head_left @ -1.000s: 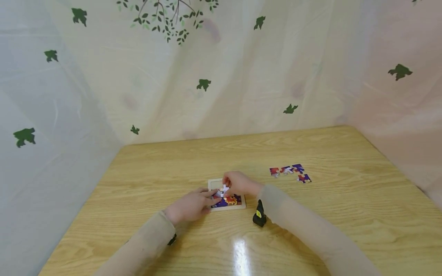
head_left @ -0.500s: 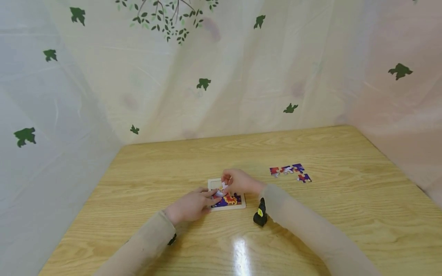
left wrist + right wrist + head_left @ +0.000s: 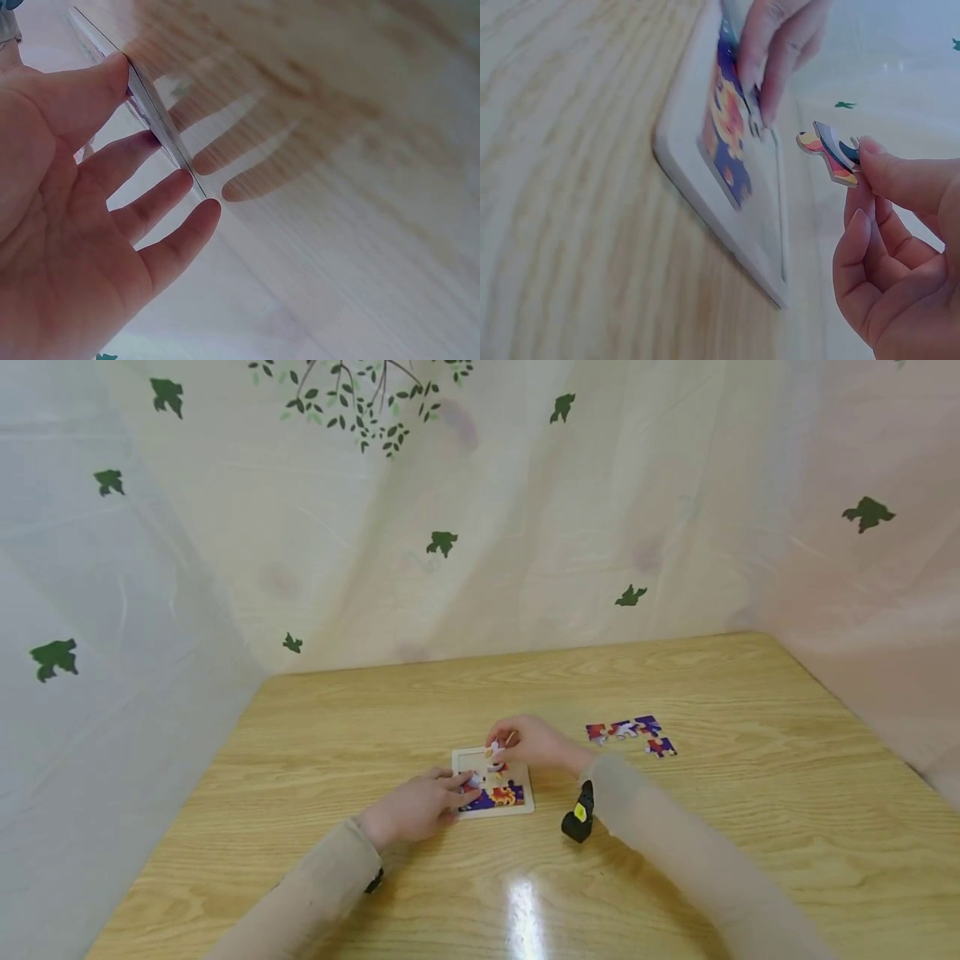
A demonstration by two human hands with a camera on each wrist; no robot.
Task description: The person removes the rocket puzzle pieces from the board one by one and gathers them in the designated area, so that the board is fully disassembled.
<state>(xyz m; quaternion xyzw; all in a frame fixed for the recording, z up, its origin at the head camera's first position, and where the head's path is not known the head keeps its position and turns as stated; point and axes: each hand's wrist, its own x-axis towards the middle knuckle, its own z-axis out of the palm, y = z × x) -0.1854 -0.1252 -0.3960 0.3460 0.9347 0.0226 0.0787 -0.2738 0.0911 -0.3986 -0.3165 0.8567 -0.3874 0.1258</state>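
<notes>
At the far left, a pale curtain (image 3: 187, 710) printed with dark green birds hangs beside the wood-grain bench (image 3: 337, 727). Next, a beige sleeve (image 3: 315, 885) leads to the left hand (image 3: 411, 808), its fingers extended and spread, clasping nothing, with two fingertips resting on the jigsaw tray (image 3: 530, 803). The tray lies flat on the bench; purple, red and yellow fitted pieces (image 3: 498, 797) fill its near part, while its far left corner shows bare backing. Just above the tray's far right part, the right hand (image 3: 534, 745) pinches a single jigsaw piece (image 3: 829, 154) between thumb and fingers, clear of the board. A black device (image 3: 577, 820) with a yellow mark sits at that wrist. Farther right, three loose pieces (image 3: 623, 729) form a row on the bench, with a fourth piece (image 3: 662, 747) just nearer.
</notes>
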